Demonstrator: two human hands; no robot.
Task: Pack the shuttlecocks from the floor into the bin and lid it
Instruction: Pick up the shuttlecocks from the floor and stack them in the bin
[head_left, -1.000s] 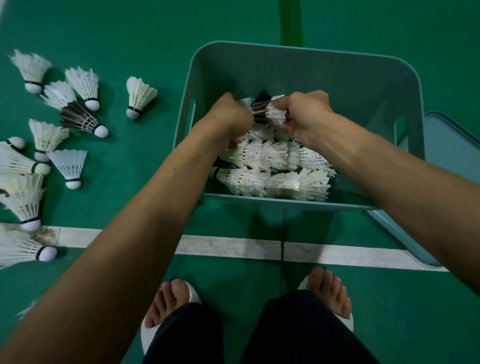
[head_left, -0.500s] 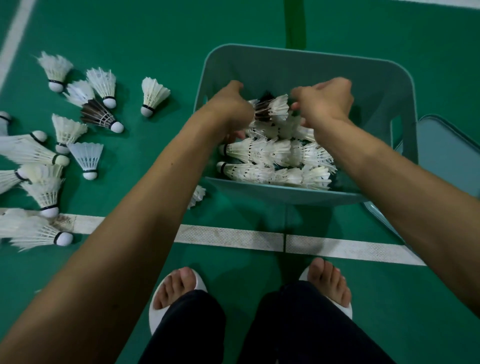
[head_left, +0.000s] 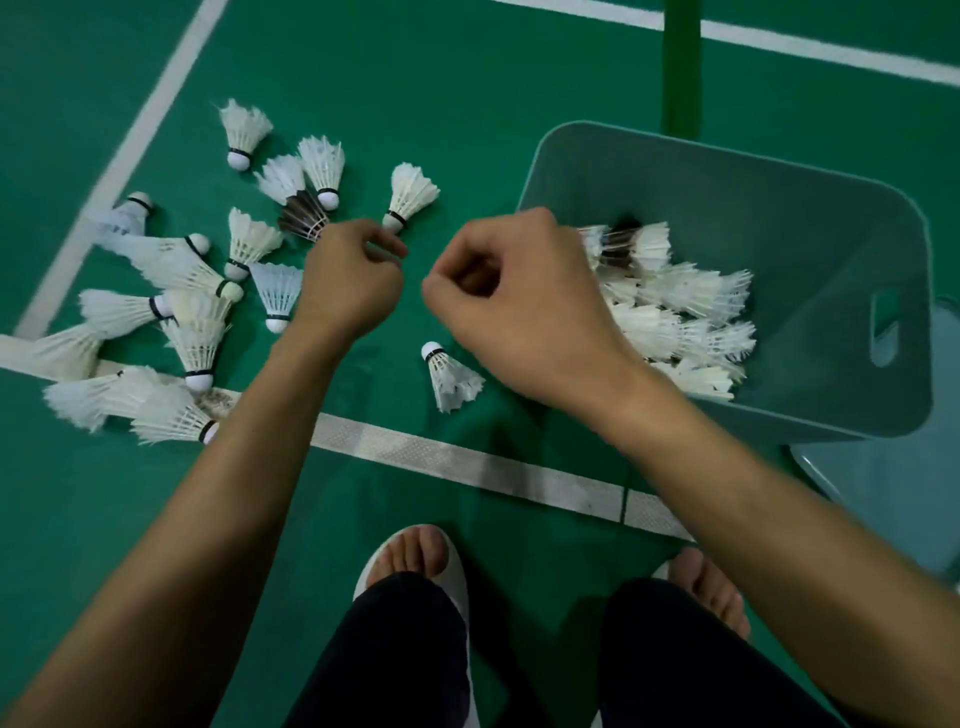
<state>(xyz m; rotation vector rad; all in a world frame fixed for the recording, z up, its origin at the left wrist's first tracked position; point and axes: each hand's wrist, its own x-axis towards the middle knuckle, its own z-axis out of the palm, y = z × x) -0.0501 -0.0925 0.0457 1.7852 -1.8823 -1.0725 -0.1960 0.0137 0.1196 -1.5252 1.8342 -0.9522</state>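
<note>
Nearest the camera, two bare feet in white slip-on sandals (head_left: 458, 569) stand on the green court floor (head_left: 467, 104) below dark trouser legs (head_left: 395, 654). Just ahead of the toes, a worn white painted boundary line (head_left: 467, 462) crosses the floor. Beyond that line, a single white feathered shuttlecock (head_left: 450, 376) lies on the floor, cork end pointing away from the person, just below the gap between the two hands and touching neither. The left hand (head_left: 348, 283) hovers over the floor with its grip closed: fingers curled in and nothing held. The right hand (head_left: 519, 312) is level with it, close beside it and apart from it, grip likewise curled and empty, at the left wall of the bin. To the left of the left hand, a loose cluster of white feathered shuttlecocks (head_left: 249, 241) lies scattered on the floor, some overlapping the line; a dark-feathered shuttlecock (head_left: 304, 218) lies just beyond the left knuckles. To the right, the grey-green rectangular plastic bin (head_left: 779, 208) holds a pile of white shuttlecocks (head_left: 680, 312) laid on their sides, uncovered. The matching grey-green flat lid (head_left: 893, 493) lies on the floor at the bin's right, partly hidden by it. Farthest away, a bright green strip (head_left: 680, 67) runs on behind the bin.
</note>
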